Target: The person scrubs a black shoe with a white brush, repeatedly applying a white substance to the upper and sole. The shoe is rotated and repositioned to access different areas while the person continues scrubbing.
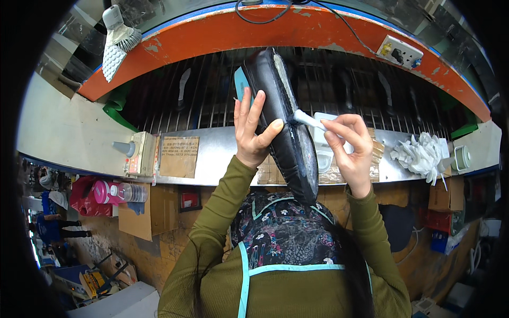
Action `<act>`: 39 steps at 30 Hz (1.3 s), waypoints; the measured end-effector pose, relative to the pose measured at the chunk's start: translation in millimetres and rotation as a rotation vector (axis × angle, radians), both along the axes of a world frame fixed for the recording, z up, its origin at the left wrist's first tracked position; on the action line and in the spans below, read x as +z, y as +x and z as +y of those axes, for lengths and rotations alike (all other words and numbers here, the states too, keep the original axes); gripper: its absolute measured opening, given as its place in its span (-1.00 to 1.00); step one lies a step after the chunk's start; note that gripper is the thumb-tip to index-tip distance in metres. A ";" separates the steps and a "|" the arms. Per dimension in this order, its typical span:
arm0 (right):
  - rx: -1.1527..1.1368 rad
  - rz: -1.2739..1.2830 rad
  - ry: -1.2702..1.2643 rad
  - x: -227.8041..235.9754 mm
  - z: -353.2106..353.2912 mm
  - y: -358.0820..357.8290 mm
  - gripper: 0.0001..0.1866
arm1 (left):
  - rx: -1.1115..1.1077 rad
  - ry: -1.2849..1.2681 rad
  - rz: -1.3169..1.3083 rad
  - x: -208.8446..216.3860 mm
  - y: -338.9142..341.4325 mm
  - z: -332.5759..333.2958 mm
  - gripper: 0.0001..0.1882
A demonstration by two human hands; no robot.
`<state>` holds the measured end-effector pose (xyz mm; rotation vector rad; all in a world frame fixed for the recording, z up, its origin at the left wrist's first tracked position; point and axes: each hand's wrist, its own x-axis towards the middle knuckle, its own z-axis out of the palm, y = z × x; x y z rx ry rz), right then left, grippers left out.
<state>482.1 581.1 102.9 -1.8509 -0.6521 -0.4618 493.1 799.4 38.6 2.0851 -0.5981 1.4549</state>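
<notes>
A black leather shoe upper [289, 156], stretched over a last, is tilted on its side with its underside turned to the right. My left hand [251, 133] grips it from the left, thumb pressed on the leather and fingers spread along its side. A light blue piece [240, 84] pokes out at its far left edge. My right hand [352, 153] pinches the white handle of a small brush [307, 119], whose dark head touches the lower edge of the upper. Partly behind that hand stands a white plastic container [324, 139].
Across the bench runs a metal roller conveyor [212, 100] under an orange beam [212, 33]. On the front ledge lie a cardboard piece [180, 157], a box [141, 153] and a crumpled white cloth [418, 156]. A white scrub brush [117, 42] rests upper left; a power socket [401, 52] is right.
</notes>
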 end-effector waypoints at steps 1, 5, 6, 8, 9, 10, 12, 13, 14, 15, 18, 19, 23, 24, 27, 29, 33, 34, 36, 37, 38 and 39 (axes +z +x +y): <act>0.025 -0.009 -0.015 -0.2 -1.7 3.2 -0.76 | -0.008 0.000 0.001 -0.4 0.4 1.2 -0.63; 0.150 -0.001 -0.025 -3.7 -9.5 8.4 -0.77 | -0.022 -0.012 0.024 4.5 -0.7 5.2 -0.48; 0.172 -0.003 -0.038 -6.3 -11.2 7.5 -0.77 | -0.023 -0.019 0.033 4.6 -1.6 5.9 -0.44; 0.212 0.084 -0.017 -5.9 -11.1 -0.8 -0.78 | -0.028 -0.020 0.039 -1.0 -0.6 9.2 -0.35; 0.223 0.064 -0.028 -8.2 -12.3 -2.5 -0.78 | -0.020 -0.022 0.053 -1.3 -1.4 9.6 -0.34; 0.233 0.044 -0.040 -11.9 -14.9 -3.3 -0.79 | -0.012 -0.024 0.067 -1.4 -2.6 9.7 -0.34; 0.246 0.073 -0.054 -14.5 -18.2 -8.9 -0.80 | -0.007 -0.029 0.092 -3.2 -5.2 9.9 -0.33; 0.261 0.115 -0.042 -15.1 -19.3 -12.3 -0.80 | -0.005 -0.037 0.107 -4.8 -6.1 10.2 -0.33; 0.274 0.157 -0.029 -15.8 -20.5 -15.6 -0.80 | -0.004 -0.045 0.122 -6.5 -6.7 10.3 -0.33; 0.288 0.198 -0.013 -17.3 -21.7 -18.8 -0.80 | -0.001 -0.050 0.136 -7.6 -7.5 10.9 -0.32; 0.355 0.337 0.050 -25.6 -33.3 -30.1 -0.80 | -0.014 -0.080 0.185 -9.8 -11.2 9.6 -0.28; 0.378 0.380 0.087 -28.7 -35.1 -35.4 -0.80 | -0.019 -0.094 0.203 -10.0 -12.4 9.1 -0.26; 0.240 0.429 0.151 -37.5 -29.1 -56.2 -0.80 | -0.017 -0.112 0.262 -17.1 -13.1 7.9 -0.21; 0.205 0.413 0.149 -38.1 -26.6 -58.2 -0.80 | -0.024 -0.118 0.268 -18.2 -12.7 7.3 -0.20; 0.158 0.413 0.146 -38.3 -21.9 -56.3 -0.81 | -0.027 -0.111 0.296 -19.1 -13.9 4.7 -0.20; 0.137 0.362 0.128 -38.2 -21.4 -50.7 -0.81 | -0.019 -0.097 0.315 -19.1 -14.5 2.6 -0.20; 0.092 0.227 0.032 -31.3 -18.7 -41.5 -0.80 | -0.013 -0.094 0.328 -17.2 -17.2 -0.9 -0.21; 0.075 0.213 0.003 -27.7 -17.9 -40.3 -0.80 | -0.015 -0.096 0.329 -16.0 -17.7 -1.2 -0.21; 0.014 0.157 -0.064 -21.9 -16.9 -37.3 -0.79 | -0.010 -0.091 0.321 -14.7 -17.6 -0.8 -0.22; -0.016 0.128 -0.097 -20.3 -16.6 -35.8 -0.79 | -0.008 -0.088 0.317 -14.1 -17.5 -0.7 -0.22; -0.019 0.105 -0.092 -20.3 -16.1 -34.5 -0.79 | -0.003 -0.083 0.314 -14.1 -17.5 -0.2 -0.23; -0.021 0.079 -0.090 -19.9 -15.7 -33.0 -0.79 | 0.001 -0.081 0.309 -14.1 -16.9 0.3 -0.23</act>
